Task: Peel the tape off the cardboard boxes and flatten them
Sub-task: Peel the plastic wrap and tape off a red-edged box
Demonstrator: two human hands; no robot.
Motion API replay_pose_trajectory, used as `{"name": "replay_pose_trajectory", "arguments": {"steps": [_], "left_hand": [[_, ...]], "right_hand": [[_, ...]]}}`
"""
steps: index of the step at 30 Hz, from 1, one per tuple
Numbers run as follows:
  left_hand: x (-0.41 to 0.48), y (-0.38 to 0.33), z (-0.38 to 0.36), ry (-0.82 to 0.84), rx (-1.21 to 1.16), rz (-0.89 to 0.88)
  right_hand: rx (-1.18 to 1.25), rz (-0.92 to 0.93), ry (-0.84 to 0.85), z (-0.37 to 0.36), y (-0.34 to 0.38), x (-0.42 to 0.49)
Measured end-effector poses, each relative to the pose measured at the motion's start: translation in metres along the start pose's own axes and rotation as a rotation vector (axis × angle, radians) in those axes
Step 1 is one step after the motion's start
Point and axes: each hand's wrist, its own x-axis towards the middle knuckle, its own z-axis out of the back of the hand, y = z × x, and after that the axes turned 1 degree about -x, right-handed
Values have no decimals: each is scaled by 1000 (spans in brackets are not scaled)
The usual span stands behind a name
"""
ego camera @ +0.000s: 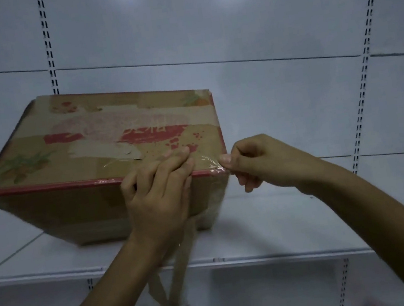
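Observation:
A brown cardboard box (pixel 86 148) with red print and torn patches on its top sits on a white shelf (pixel 270 223). My left hand (pixel 159 197) lies over the box's near top edge, fingers pressing on the lid. My right hand (pixel 254 161) pinches a piece of clear tape (pixel 211 163) at the box's near right corner, lifted off the cardboard. Long peeled strips of brownish tape (pixel 178 267) hang from under my left hand down past the shelf's front edge.
The white back wall (pixel 203 23) carries slotted shelf uprights on the left and right. The shelf's front lip (pixel 236 259) runs below the box. A brown surface shows at the bottom left corner, and a small orange thing at the bottom right.

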Motion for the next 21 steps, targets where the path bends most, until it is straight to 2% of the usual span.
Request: {"name": "replay_pose_trajectory", "arguments": {"steps": [3,7,10,13,18,21], "left_hand": [[-17,-8,14,151,-7,63],[-1,-15,28,388,-145,185],[36,-6,9,549,-34,362],[60,3,-21,689,102,343],[69,14,-45,625,127,328],[69,22,-52,600,103,323]], "right_hand": [[-116,79,-49,-19,-10,-6],[-85,100,-31,-47,-42,-20],[-99,130,-25,-72,-60,-31],[-128,223,-159,-86,-62,-34],[-47,358,-308,-88,-60,-27],[-34,326,-382,-96,-64,-25]]}}
